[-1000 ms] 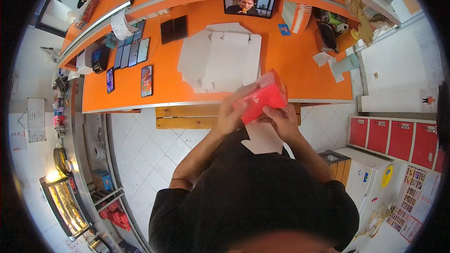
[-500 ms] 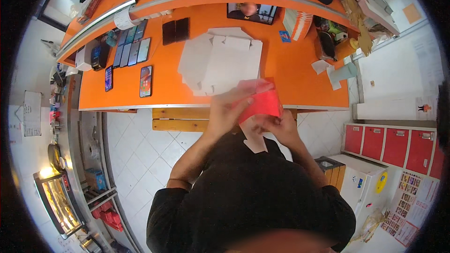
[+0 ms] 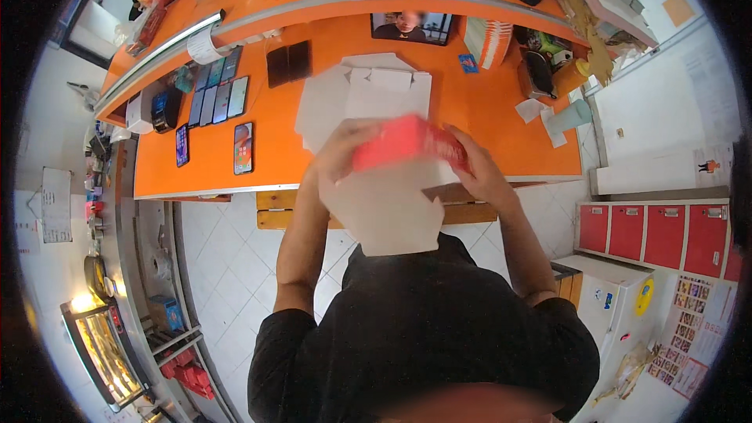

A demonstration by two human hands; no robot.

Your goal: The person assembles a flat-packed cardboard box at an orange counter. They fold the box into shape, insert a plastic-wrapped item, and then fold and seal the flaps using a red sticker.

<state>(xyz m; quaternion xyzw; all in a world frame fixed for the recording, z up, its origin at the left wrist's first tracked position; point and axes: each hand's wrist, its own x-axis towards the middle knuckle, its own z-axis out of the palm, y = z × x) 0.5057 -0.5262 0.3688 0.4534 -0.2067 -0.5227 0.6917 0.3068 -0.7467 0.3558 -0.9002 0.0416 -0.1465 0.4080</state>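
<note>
A partly folded cardboard box (image 3: 392, 143), red outside and whitish inside, is held up over the near edge of the orange table. Its broad pale flap (image 3: 388, 211) hangs down toward my chest. My left hand (image 3: 342, 150) grips the box's left end, fingers over the red side. At the opposite end my right hand (image 3: 479, 172) clasps the red side, thumb and fingers bent round it. Motion blurs the red faces a little. Just behind the box lies a stack of flat white cardboard blanks (image 3: 321, 102), partly covered by my hands and the box.
Several phones (image 3: 207, 98) lie at the table's left, and another phone (image 3: 244, 148) lies nearer me. A dark wallet-like folder (image 3: 289, 64) and a tablet (image 3: 411, 27) are at the back. Overhead runs an orange shelf (image 3: 298, 8). A wooden bench (image 3: 274, 211) stands below the table edge.
The box has spread wider, and its pale flap now shows broadly toward me. My left hand has shifted left, while my right hand has come up to the box's right end.
</note>
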